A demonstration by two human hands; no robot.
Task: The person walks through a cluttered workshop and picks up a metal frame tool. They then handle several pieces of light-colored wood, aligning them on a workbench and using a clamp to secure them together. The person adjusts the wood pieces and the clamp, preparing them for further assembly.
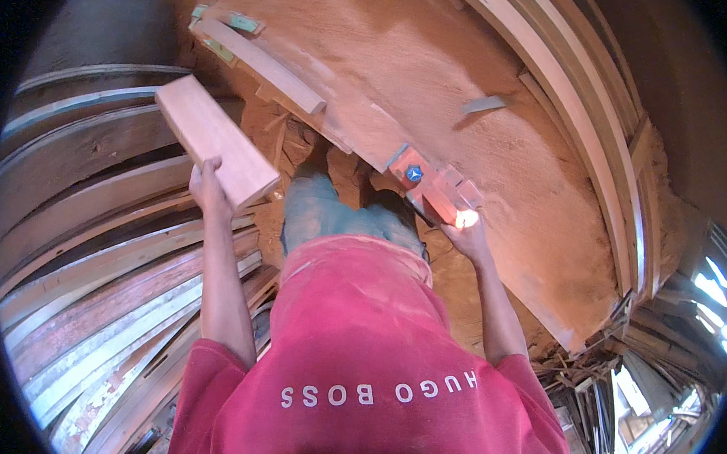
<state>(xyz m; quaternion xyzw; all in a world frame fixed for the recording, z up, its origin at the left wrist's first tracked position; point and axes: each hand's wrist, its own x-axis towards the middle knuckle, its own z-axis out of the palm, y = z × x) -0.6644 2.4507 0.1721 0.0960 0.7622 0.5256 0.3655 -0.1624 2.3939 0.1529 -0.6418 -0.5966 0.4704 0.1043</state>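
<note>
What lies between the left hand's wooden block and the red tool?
In the head view, the person's legs in blue trousers show between the wooden block and the red tool.

Crimson-pink T-shirt [359, 316], loose cut. Short sleeves: left sleeve [211, 367] and right sleeve [516, 387] both end above the elbow, same colour as the body. One row of white block lettering [367, 395] across the chest, upside down from this view. Hem [356, 245] paler, dusty-looking. Trousers [323, 204] faded blue-teal, tan dust-like patches. Hands bare: left hand [208, 189], right hand [468, 239]. Footwear too dark to make out.
</note>
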